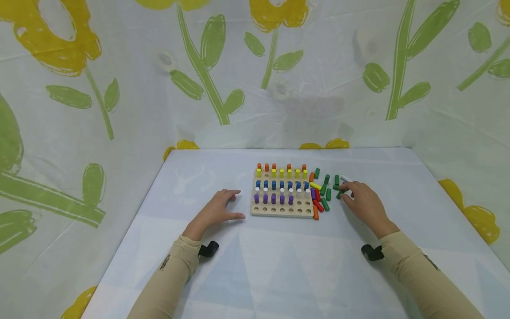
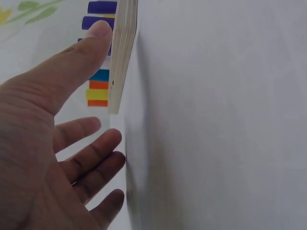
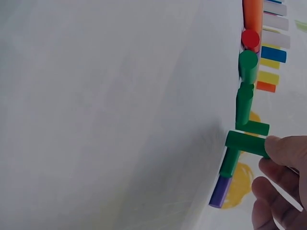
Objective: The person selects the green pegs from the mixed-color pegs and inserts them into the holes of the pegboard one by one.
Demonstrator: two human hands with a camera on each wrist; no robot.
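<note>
A wooden pegboard (image 1: 282,213) stands on the table, with rows of orange, yellow, blue, white and purple pegs upright in it; the front row of holes is bare. Just off its left side is my left hand (image 1: 217,208), thumb and fingers spread and holding nothing. In the left wrist view the thumb (image 2: 100,29) overlaps the board's purple pegs. To the right of the board, my right hand (image 1: 364,204) pinches a green peg (image 3: 247,143) by its end between thumb and fingertips. Other green pegs (image 1: 328,194) lie close to those fingers.
Loose red pegs (image 1: 317,195), a yellow peg (image 1: 315,186) and orange pegs (image 1: 316,212) lie along the board's right edge. A pale purple peg (image 1: 345,178) lies beyond the right fingertips. Flower-printed cloth (image 1: 318,88) surrounds the table (image 1: 271,266).
</note>
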